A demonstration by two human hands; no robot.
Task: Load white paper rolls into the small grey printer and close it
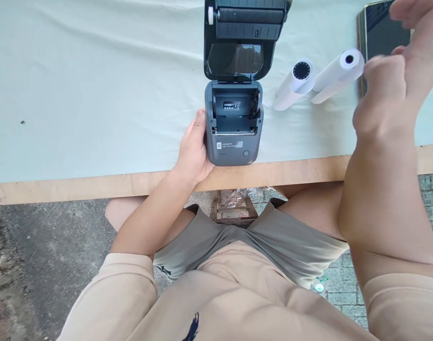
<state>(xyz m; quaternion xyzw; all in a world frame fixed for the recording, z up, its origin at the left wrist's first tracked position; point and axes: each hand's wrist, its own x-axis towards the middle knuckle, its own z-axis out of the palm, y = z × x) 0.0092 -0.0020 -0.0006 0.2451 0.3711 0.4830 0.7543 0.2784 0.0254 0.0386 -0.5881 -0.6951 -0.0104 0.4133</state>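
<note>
A dark grey portable label printer (234,151) stands at the table's front edge with its lid (239,59) swung up and back. No roll lies in its paper bay (231,108). My left hand (193,149) is closed around the printer's left side; the fingers behind it are hidden. My right hand (411,71) is raised at the upper right, above a dark-screened phone (385,35), partly cut off by the frame. Its fingers are too unclear to tell what they hold. Between the printer and that hand lie a white paper roll (291,92) and a second white roll (335,73).
A pale cloth (95,94) covers the table, and a bare wooden strip (77,187) runs along its front edge. My legs in grey shorts (216,237) are below. A small wooden stool (234,213) stands on the paved ground.
</note>
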